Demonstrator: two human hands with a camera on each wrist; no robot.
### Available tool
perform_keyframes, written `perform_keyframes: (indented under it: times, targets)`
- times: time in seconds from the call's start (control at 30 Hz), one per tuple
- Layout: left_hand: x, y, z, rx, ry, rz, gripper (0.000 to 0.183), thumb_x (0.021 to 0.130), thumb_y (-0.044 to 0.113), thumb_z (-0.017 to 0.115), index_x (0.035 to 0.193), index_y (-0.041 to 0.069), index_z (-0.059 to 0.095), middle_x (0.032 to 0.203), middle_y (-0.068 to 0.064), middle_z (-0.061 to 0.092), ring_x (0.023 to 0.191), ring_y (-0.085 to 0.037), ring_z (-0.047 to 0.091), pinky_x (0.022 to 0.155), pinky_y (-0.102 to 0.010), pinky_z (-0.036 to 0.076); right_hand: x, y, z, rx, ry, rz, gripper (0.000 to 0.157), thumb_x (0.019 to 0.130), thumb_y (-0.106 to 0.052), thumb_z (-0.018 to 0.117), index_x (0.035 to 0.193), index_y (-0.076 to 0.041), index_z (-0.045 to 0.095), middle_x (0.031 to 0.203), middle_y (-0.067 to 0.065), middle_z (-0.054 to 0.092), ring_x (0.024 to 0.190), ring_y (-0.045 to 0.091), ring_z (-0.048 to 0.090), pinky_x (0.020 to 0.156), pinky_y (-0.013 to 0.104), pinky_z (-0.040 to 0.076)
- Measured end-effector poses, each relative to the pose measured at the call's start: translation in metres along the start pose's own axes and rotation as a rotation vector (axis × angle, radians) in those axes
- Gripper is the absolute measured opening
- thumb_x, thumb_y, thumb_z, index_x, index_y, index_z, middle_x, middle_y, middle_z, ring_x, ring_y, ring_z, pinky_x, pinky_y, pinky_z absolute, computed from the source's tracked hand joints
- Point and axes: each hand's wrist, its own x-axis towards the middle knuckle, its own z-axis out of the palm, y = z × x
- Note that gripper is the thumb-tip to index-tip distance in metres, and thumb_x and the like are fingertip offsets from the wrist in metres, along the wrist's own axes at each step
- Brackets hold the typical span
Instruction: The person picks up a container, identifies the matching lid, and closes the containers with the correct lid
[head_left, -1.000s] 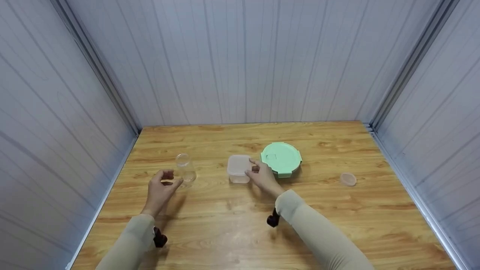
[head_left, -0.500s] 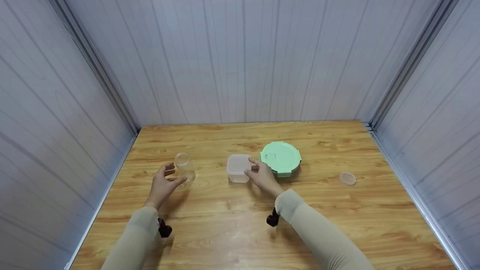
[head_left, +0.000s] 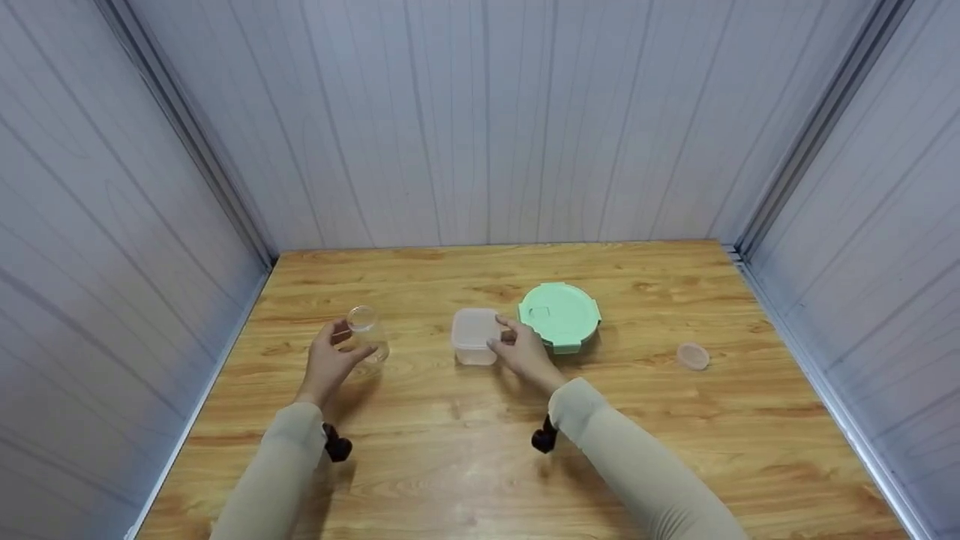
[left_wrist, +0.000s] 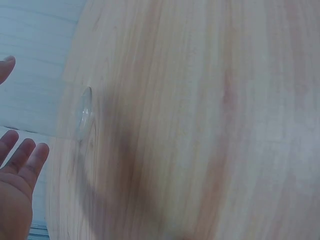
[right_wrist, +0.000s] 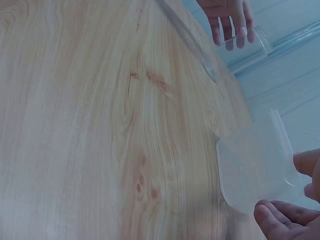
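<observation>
A clear, tall cup stands upright on the left of the wooden table. Around its near left side my left hand has its fingers and thumb spread apart. The left wrist view shows the thumb on one side of the cup and straight fingers close to the other. At mid-table stands a square, translucent plastic container with a frosted lid on top. My right hand holds its right side, index finger at the back corner and thumb at the front corner. The right wrist view shows those fingers at the container.
Just behind and right of the right hand sits a round food container with a mint-green clip lid. Farther right a small, round translucent lid lies on the wooden table. Pale panel walls enclose the table at the back and both sides.
My left hand has moved forward and slightly right, bringing its fingers and thumb around the clear cup. The right hand stays at the square container.
</observation>
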Motion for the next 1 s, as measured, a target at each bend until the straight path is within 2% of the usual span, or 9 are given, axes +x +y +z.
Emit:
perform_keyframes:
  times: [0.27, 0.53, 0.73, 1.0]
  targets:
    - [0.007, 0.003, 0.004, -0.034, -0.005, -0.045, 0.078, 0.094, 0.013, 0.085, 0.158, -0.001, 0.043, 0.156, -0.021, 0.049, 0.149, -0.039, 0.043, 0.126, -0.051, 0.042, -0.001, -0.002, 0.0, -0.017, 0.021, -0.017, 0.057, 0.105, -0.013, 0.07, 0.158, 0.0, 0.052, 0.124, 0.022, 0.075, 0.116, 0.034, 0.073, 0.095, 0.039, 0.063]
    - [0.011, 0.003, 0.007, -0.022, 0.009, -0.029, 0.073, 0.094, 0.012, 0.085, 0.154, -0.003, 0.046, 0.153, -0.023, 0.05, 0.145, -0.039, 0.045, 0.123, -0.05, 0.044, 0.0, -0.004, 0.001, 0.013, 0.012, 0.018, 0.058, 0.106, -0.013, 0.069, 0.16, -0.003, 0.051, 0.132, 0.022, 0.072, 0.123, 0.034, 0.071, 0.099, 0.041, 0.063]
    - [0.014, 0.001, 0.009, -0.008, 0.025, -0.008, 0.064, 0.096, 0.005, 0.081, 0.15, -0.005, 0.047, 0.151, -0.025, 0.051, 0.14, -0.039, 0.049, 0.121, -0.05, 0.046, 0.0, -0.003, 0.001, 0.014, 0.007, 0.006, 0.058, 0.106, -0.013, 0.07, 0.16, -0.002, 0.051, 0.129, 0.022, 0.074, 0.122, 0.035, 0.071, 0.098, 0.04, 0.063]
    - [0.014, 0.004, 0.01, 0.017, 0.023, -0.011, 0.062, 0.097, 0.007, 0.08, 0.15, -0.002, 0.049, 0.15, -0.023, 0.053, 0.139, -0.038, 0.05, 0.121, -0.049, 0.046, 0.001, -0.001, 0.001, 0.023, 0.013, 0.019, 0.057, 0.106, -0.014, 0.07, 0.159, -0.002, 0.052, 0.126, 0.022, 0.074, 0.12, 0.034, 0.072, 0.095, 0.038, 0.063]
